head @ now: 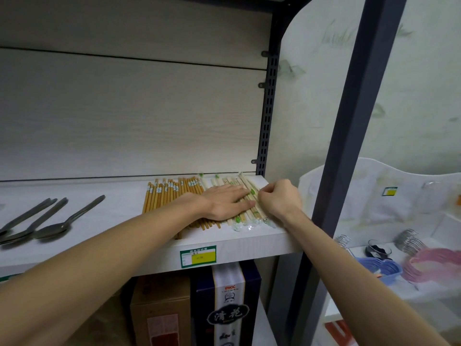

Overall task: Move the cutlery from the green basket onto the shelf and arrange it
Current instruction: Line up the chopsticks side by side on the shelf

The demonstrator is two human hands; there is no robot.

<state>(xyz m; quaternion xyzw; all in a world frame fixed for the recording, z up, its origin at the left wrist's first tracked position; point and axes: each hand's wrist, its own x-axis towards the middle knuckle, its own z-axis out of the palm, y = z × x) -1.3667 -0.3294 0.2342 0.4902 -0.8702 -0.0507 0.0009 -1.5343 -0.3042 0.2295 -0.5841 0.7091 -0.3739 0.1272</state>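
pale wrapped chopsticks: left hand flat atop, right hand pinching.

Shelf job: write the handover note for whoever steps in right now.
Left hand: flat, pressing on the wrapped chopsticks.
Right hand: fingers curled, pinching one wrapped pair at the right end of the row.
Done: brown chopsticks lie in a row mid-shelf; spoons lie at the left of the shelf.
Left: square up the wrapped pairs. The green basket is out of view, so check it for leftovers.
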